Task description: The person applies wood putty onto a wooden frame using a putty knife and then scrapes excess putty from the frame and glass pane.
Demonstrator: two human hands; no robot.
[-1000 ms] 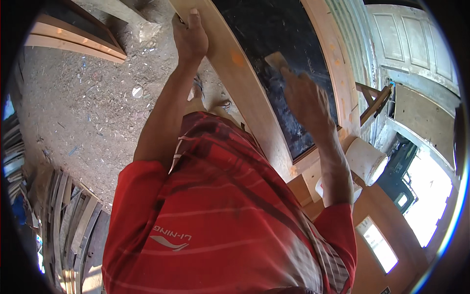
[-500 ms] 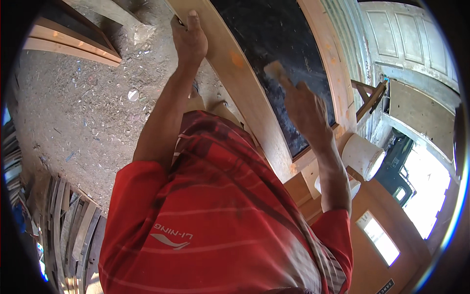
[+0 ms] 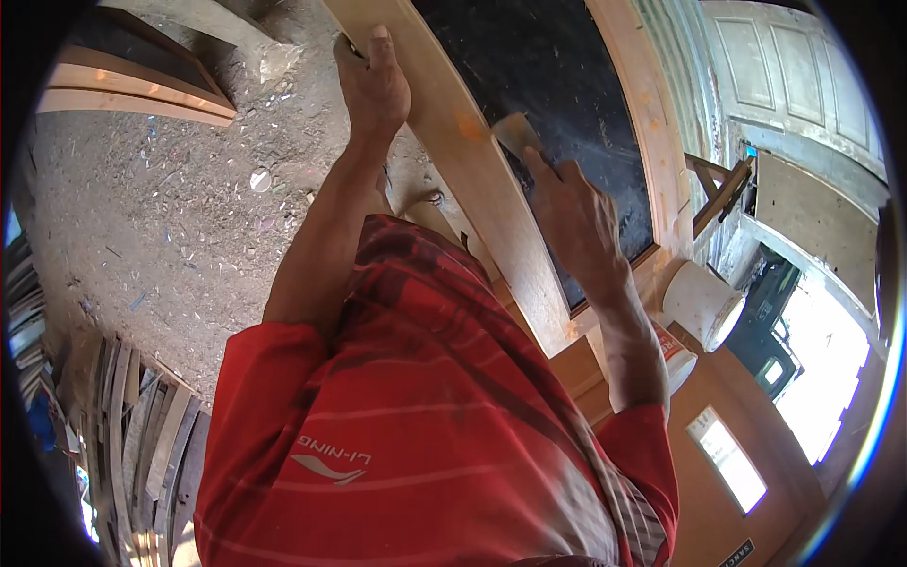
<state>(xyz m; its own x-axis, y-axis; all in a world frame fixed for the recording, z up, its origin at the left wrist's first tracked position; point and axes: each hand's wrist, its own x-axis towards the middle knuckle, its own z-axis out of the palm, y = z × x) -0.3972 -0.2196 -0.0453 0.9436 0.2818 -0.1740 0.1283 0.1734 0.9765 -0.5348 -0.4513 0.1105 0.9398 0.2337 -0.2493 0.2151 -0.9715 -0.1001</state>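
A pale wooden frame (image 3: 501,194) surrounds a dark glossy panel (image 3: 567,76), slanting from top centre toward lower right. My left hand (image 3: 375,93) grips the frame's left edge, thumb on its face and fingers wrapped behind. In my right hand (image 3: 578,215) is a putty knife (image 3: 515,133), its broad, slightly blurred blade at the inner edge of the left frame member. Close to the blade, an orange filler patch (image 3: 470,126) marks the wood. Smaller orange patches dot the opposite member. Whether the blade touches the wood, I cannot tell.
White tubs (image 3: 699,304) stand right of my right forearm, above a brown board (image 3: 699,378). Another wooden frame (image 3: 142,83) lies at upper left on the debris-strewn ground (image 3: 189,208). Stacked wood strips (image 3: 142,444) lie lower left. A pale panelled door (image 3: 794,71) stands upper right.
My right hand has moved the putty knife left, from over the dark panel to the inner edge of the frame near the orange patch. My left hand keeps its grip.
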